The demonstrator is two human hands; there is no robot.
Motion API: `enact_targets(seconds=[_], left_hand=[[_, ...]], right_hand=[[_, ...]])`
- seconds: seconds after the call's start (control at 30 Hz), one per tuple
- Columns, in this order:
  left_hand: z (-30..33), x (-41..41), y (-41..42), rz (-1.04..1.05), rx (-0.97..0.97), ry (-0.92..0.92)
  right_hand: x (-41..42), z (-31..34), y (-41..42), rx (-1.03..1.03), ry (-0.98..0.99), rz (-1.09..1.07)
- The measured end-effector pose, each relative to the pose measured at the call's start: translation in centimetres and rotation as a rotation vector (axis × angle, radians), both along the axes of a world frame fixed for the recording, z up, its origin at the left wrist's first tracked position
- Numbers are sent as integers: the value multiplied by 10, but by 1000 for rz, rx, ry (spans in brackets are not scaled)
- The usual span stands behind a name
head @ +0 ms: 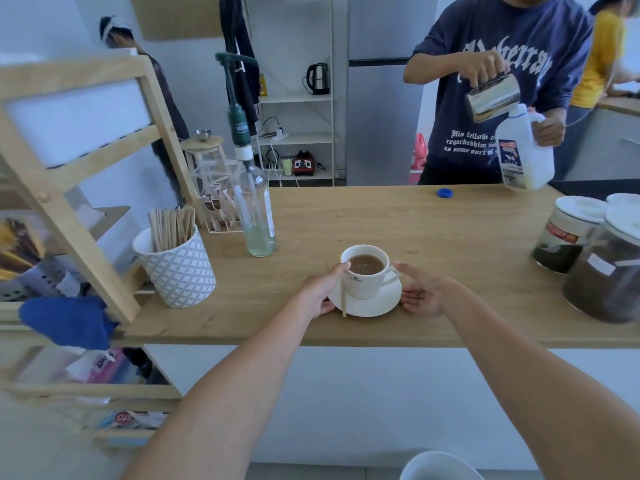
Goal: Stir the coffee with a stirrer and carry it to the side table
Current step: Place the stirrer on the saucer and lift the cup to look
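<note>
A white cup (366,271) of brown coffee (365,264) is seen upright on a white saucer (367,304) near the front edge of the wooden tabletop (433,237). A wooden stirrer (343,298) is laid across the saucer's rim at 9 o'clock of the cup, just beside the cup wall. The left hand (323,289) is closed on the saucer's edge at 9 o'clock, its thumb laid against the cup's rim. The right hand (424,292) is held open at 3 o'clock, fingers spread, fingertips touching or nearly touching the saucer's edge by the cup's handle; which of the two cannot be told. At 10 o'clock a patterned white pot (180,268) filled with stirrers is set, and at 11 o'clock a glass bottle (258,216) with a pump. At 3 o'clock, well apart, lidded jars (602,268) are stood
</note>
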State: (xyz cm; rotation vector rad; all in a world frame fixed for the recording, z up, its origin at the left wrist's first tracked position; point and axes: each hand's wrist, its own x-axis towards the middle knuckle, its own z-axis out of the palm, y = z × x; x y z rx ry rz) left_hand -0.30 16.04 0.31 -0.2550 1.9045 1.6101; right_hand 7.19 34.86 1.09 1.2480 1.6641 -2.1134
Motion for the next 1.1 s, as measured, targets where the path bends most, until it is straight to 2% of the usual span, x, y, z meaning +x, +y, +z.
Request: enact_targets(seconds=[0.4, 0.7, 0.93, 1.03, 1.1], left_hand=[[4, -54, -68, 117, -48, 37], [4, -76, -99, 99, -69, 19], [3, -87, -107, 24, -80, -12], [10, -88, -110, -54, -174, -24], [15, -90, -111, -56, -225, 50]], right_hand=[[-62, -4, -67, -129, 58, 51], [-91, -5, -89, -122, 76, 105], [-91, -3, -93, 27, 70, 197], [-91, 1, -94, 244, 59, 217], [-92, 3, -96, 422, 58, 222]])
